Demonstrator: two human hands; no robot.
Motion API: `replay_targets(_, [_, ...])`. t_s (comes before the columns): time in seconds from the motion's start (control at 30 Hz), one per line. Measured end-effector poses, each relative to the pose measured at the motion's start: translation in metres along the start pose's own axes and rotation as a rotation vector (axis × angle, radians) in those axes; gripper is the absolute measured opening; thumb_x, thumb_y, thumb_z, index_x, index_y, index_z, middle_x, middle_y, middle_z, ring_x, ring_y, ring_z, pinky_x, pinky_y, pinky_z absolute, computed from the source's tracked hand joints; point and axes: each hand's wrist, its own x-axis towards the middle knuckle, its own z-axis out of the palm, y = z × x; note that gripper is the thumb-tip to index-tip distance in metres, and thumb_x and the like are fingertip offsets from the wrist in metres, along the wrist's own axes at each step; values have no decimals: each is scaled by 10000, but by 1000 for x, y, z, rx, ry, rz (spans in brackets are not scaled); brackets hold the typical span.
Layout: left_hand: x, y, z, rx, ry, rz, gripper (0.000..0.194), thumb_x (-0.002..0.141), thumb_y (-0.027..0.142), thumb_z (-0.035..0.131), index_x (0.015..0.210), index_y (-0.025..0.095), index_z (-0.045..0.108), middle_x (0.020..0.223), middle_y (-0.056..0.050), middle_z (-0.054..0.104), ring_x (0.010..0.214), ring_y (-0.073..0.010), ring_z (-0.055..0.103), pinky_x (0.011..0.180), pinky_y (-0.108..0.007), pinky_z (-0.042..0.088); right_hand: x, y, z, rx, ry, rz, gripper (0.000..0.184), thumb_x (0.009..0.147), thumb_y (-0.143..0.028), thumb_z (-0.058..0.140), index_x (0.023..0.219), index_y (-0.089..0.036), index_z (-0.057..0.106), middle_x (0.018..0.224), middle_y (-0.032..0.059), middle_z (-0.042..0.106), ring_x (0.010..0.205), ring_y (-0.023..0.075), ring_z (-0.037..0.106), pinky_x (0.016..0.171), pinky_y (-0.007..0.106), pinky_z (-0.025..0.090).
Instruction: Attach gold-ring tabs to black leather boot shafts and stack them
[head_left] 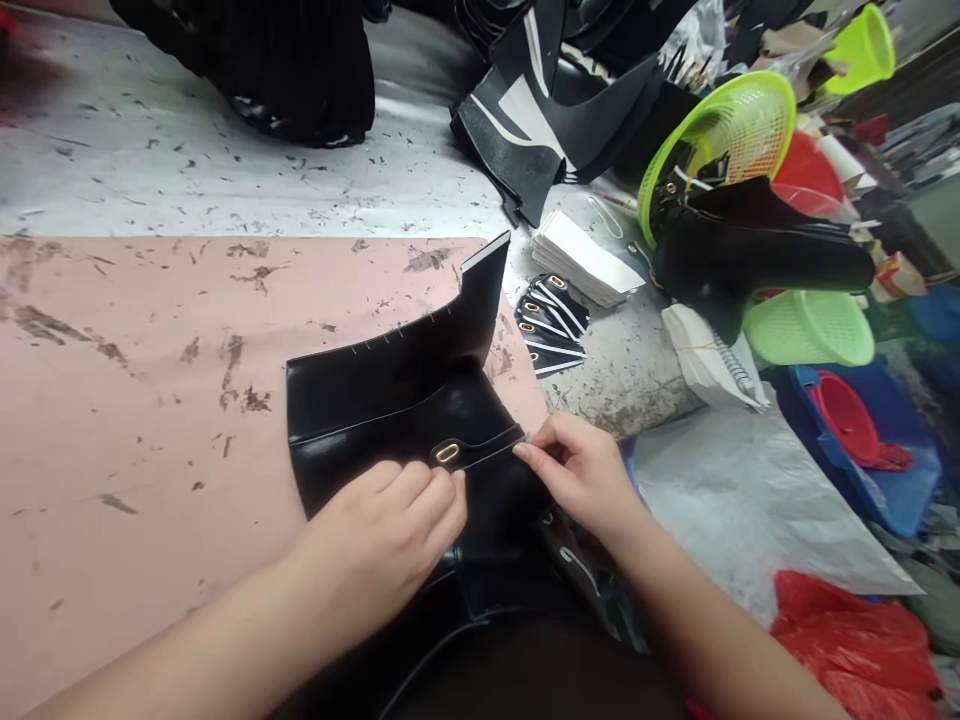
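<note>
One black strap [487, 447], end in a pinch

Our R hand [581, 465] has thumb & finger nipped on the strap's end, prob. so it lies flat & straight. Our L hand [394, 525] is curled, knuckles up, by the gold ring [448, 454]; its thumb is hid, so we can't tell if it grips. The strap's on the black leather piece [360, 395], partly on the pink mat [135, 400], maybe b/c that's close to us. Hands apart, arms angled in from both sides

Tabletop [187, 190]: silvery grey, dark-flecked
Pink covering [127, 420]: flat over the tabletop, smudged brown
Light: pale sheen on the bare grey
</note>
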Motion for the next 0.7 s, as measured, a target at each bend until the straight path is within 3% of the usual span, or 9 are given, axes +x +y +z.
replay_targets(0.23, [9, -2, 3, -22, -81, -60, 463, 793, 93, 395, 1242, 175, 473, 886, -67, 603, 710, -189, 505, 599, -330, 359, 10, 1, -6, 55, -138, 296, 187, 689, -303, 613, 689, -214, 448, 554, -59, 499, 518, 111, 467, 508, 229, 353])
replay_targets(0.4, [24, -1, -3, -63, -217, -129, 567, 755, 103, 452, 1306, 221, 400, 864, -69, 606, 660, -180, 514, 556, -305, 347, 21, 6, -14, 136, -257, 328, 159, 679, -298, 601, 714, -214, 471, 547, -71, 437, 520, 103, 430, 497, 221, 332])
replay_targets(0.47, [31, -5, -9, -99, -256, -123, 534, 755, 105, 458, 1272, 239, 447, 791, -56, 595, 666, -181, 520, 563, -298, 354, 24, 9, -15, 194, -268, 338, 125, 687, -273, 580, 715, -213, 474, 538, -73, 419, 519, 100, 418, 498, 218, 329])
replay_targets(0.5, [35, -10, -12, -112, -226, -115, 493, 760, 107, 454, 1231, 248, 494, 787, -55, 591, 701, -187, 528, 594, -302, 369, 23, 10, -16, 221, -265, 337, 107, 696, -265, 565, 721, -212, 475, 539, -72, 421, 522, 101, 420, 503, 219, 333])
replay_targets(0.57, [40, -22, -16, -110, -52, -201, 424, 779, 125, 436, 1170, 247, 546, 877, -72, 594, 837, -214, 534, 704, -331, 393, 19, 12, -17, 291, -258, 314, 98, 719, -278, 538, 760, -212, 480, 577, -61, 455, 550, 105, 445, 530, 228, 359])
replay_targets(0.63, [41, -39, -19, -99, 150, -469, 430, 788, 198, 448, 1216, 214, 498, 1043, -102, 572, 1000, -258, 497, 825, -381, 379, 11, 13, -19, 379, -267, 258, 157, 725, -310, 541, 829, -207, 484, 657, -40, 501, 606, 114, 483, 582, 246, 398])
replay_targets(0.7, [41, -58, -26, -193, 182, -744, 514, 759, 308, 492, 1255, 181, 446, 1101, -114, 567, 1040, -282, 495, 854, -398, 387, 5, 14, -23, 435, -290, 187, 227, 716, -322, 557, 893, -199, 487, 720, -20, 529, 649, 122, 508, 624, 260, 425])
